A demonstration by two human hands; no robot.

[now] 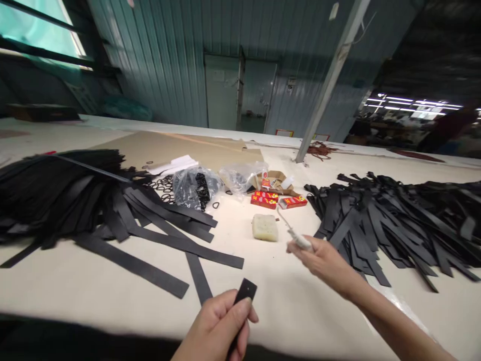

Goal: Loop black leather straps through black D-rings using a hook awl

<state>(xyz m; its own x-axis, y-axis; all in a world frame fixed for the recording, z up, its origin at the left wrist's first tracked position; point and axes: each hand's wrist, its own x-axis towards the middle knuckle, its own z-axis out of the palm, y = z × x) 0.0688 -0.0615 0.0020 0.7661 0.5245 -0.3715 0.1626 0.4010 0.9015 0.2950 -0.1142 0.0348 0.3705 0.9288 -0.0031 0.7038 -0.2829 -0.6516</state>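
Near the table's front edge, my left hand (pixel 221 321) pinches a black strap (pixel 246 289) between thumb and fingers. The strap's squared end points up and has a small pale spot or hole. My right hand (pixel 319 258) is closed around the pale wrapped handle of a thin tool like an awl (pixel 300 240), whose slender shaft points away towards the red boxes. Just left of the tool's handle lies a yellowish, wax-like block (pixel 265 227), apart from both hands. Loose black straps (pixel 158 250) lie beyond my left hand.
A thick pile of black straps (pixel 56 195) covers the left side; another strap pile (pixel 376 215) lies right. Small red boxes (pixel 264 199), a clear plastic bag (pixel 195 188) and black rings (pixel 162 186) sit mid-table. A slanted metal post (pixel 330 80) rises behind them.
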